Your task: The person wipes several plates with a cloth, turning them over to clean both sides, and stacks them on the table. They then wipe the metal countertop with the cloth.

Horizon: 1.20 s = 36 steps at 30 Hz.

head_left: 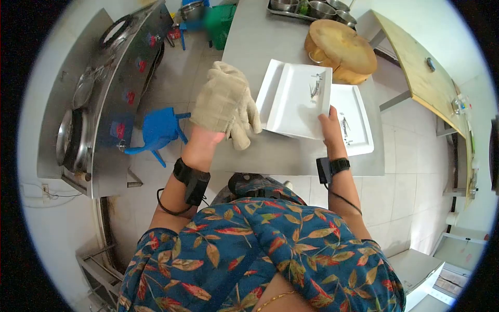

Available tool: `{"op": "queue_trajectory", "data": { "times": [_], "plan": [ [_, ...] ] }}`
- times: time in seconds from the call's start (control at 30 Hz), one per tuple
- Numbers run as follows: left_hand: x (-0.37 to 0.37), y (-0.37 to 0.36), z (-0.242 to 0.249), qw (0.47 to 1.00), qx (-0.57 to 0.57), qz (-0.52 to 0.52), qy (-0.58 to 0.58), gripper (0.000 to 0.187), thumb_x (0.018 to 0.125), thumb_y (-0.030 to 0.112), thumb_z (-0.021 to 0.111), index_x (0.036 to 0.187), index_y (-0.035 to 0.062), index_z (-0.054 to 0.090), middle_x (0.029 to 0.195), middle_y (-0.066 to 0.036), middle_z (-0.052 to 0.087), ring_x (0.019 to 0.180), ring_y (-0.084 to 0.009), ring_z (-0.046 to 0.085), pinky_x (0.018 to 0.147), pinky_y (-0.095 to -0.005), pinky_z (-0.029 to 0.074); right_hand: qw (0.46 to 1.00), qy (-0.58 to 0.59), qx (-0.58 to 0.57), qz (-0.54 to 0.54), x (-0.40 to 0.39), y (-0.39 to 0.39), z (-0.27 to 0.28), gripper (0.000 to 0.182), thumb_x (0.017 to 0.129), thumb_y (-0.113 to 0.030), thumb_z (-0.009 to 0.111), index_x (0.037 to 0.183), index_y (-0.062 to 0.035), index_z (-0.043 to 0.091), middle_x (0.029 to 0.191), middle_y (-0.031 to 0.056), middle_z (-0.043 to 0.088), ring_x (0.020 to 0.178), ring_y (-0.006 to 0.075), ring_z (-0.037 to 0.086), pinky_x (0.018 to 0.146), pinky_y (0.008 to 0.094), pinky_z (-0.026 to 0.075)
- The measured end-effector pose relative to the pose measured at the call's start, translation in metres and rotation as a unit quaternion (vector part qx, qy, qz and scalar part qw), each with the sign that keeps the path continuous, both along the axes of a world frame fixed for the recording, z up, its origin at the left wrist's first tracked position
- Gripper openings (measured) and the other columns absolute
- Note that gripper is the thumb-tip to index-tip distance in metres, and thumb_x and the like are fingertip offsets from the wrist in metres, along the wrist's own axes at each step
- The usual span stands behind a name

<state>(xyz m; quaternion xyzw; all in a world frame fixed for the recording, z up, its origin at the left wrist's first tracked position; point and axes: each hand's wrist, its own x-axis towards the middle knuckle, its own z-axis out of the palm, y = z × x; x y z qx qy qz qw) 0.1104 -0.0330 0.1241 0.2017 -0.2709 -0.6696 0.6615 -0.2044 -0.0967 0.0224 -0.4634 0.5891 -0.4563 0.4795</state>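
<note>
A thick beige cloth glove covers my left hand, held above the table's left edge. Its gloved fingers curve loosely downward, apart from the thumb, and nothing shows between them. My right hand grips the lower right corner of a white rectangular plate, thumb on top and the other fingers hidden beneath. Dark ink-like drawing marks the right part of this plate. It overlaps a second white plate on the left and a third white plate, similarly decorated, on the right.
The plates are over a metal table. Behind them stands a round wooden chopping block; a tray of metal bowls sits at the far end. A blue stool and a steel stove are left, a wooden-topped table right.
</note>
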Motion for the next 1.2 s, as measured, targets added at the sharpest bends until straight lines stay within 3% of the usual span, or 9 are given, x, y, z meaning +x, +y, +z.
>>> {"op": "queue_trajectory", "data": {
  "times": [0.1,0.27,0.5,0.6,0.73,0.77,0.87,1.07,1.2],
  "plan": [
    [-0.021,-0.011,-0.004,0.951,-0.115,-0.001,-0.288,0.036,0.088,0.022,0.049,0.12,0.0075,0.043,0.117,-0.008,0.05,0.108,-0.0205,0.049,0.093,-0.032,0.04,0.995,-0.086,-0.042,0.028,0.003,0.028,0.029,0.045,0.084,-0.007,0.046,0.126,0.0012,0.033,0.109,0.0121,0.051,0.094,0.0163,0.052,0.078,0.0263,0.044],
    [-0.102,-0.03,0.035,0.435,-0.467,0.2,-0.743,0.042,0.086,0.027,0.047,0.124,0.0091,0.041,0.127,-0.01,0.042,0.118,-0.0253,0.039,0.103,-0.0361,0.026,0.987,-0.072,-0.112,0.091,0.003,0.067,0.083,0.042,0.09,-0.014,0.044,0.128,0.0002,0.034,0.119,0.0094,0.048,0.107,0.0137,0.045,0.091,0.0259,0.036],
    [-0.151,-0.069,0.041,0.489,-0.408,0.223,-0.738,0.055,0.089,0.04,0.034,0.135,0.0114,0.026,0.139,-0.011,0.026,0.129,-0.0269,0.022,0.107,-0.039,0.015,0.976,-0.091,-0.15,0.126,-0.006,0.102,0.139,0.044,0.089,-0.005,0.045,0.131,-0.0002,0.032,0.127,0.0084,0.043,0.116,0.014,0.039,0.097,0.0266,0.03],
    [-0.176,-0.033,0.062,0.383,-0.462,0.175,-0.78,0.057,0.089,0.043,0.033,0.135,0.0105,0.026,0.139,-0.011,0.025,0.129,-0.027,0.022,0.107,-0.0395,0.014,0.971,-0.129,-0.172,0.106,-0.025,0.098,0.152,0.042,0.089,-0.003,0.041,0.13,-0.0001,0.034,0.126,0.0083,0.044,0.115,0.0147,0.041,0.097,0.0268,0.03],
    [-0.193,-0.047,0.042,0.636,-0.431,0.05,-0.639,0.055,0.087,0.04,0.036,0.133,0.0094,0.03,0.138,-0.011,0.028,0.128,-0.0285,0.023,0.107,-0.04,0.013,0.969,-0.112,-0.196,0.095,-0.041,0.1,0.165,0.042,0.088,-0.002,0.042,0.129,0.0006,0.034,0.125,0.0085,0.044,0.114,0.015,0.041,0.097,0.0271,0.03],
    [-0.191,-0.053,0.052,0.42,-0.49,0.221,-0.731,0.053,0.086,0.036,0.04,0.131,0.0089,0.033,0.136,-0.013,0.03,0.127,-0.0285,0.026,0.107,-0.0401,0.015,0.971,-0.097,-0.193,0.101,-0.045,0.1,0.165,0.042,0.088,-0.002,0.043,0.129,0.0006,0.034,0.124,0.0083,0.044,0.114,0.015,0.041,0.097,0.027,0.03],
    [-0.183,-0.099,0.073,0.345,-0.414,0.325,-0.777,0.051,0.085,0.03,0.045,0.128,0.0039,0.036,0.134,-0.018,0.032,0.127,-0.0268,0.027,0.105,-0.0384,0.02,0.975,-0.082,-0.173,0.111,-0.049,0.11,0.16,0.044,0.087,-0.003,0.045,0.129,0.0006,0.034,0.122,0.0075,0.045,0.113,0.0143,0.041,0.096,0.0262,0.031],
    [-0.177,-0.076,0.185,0.371,-0.218,0.024,-0.902,0.039,0.079,0.027,0.053,0.112,0.0072,0.052,0.111,-0.016,0.054,0.102,-0.0266,0.052,0.09,-0.035,0.04,0.974,-0.114,-0.152,0.127,-0.055,0.113,0.16,0.043,0.087,-0.003,0.046,0.129,0.0005,0.036,0.122,0.0064,0.045,0.11,0.0133,0.043,0.094,0.0248,0.032],
    [-0.154,-0.096,0.148,0.431,-0.352,0.143,-0.819,0.033,0.075,0.029,0.057,0.103,0.0113,0.058,0.1,-0.012,0.06,0.091,-0.0264,0.058,0.08,-0.0351,0.046,0.974,-0.044,-0.162,0.151,-0.068,0.11,0.163,0.042,0.086,-0.003,0.048,0.127,0.001,0.038,0.119,0.007,0.047,0.107,0.0126,0.044,0.09,0.0252,0.035]
  ]
}}
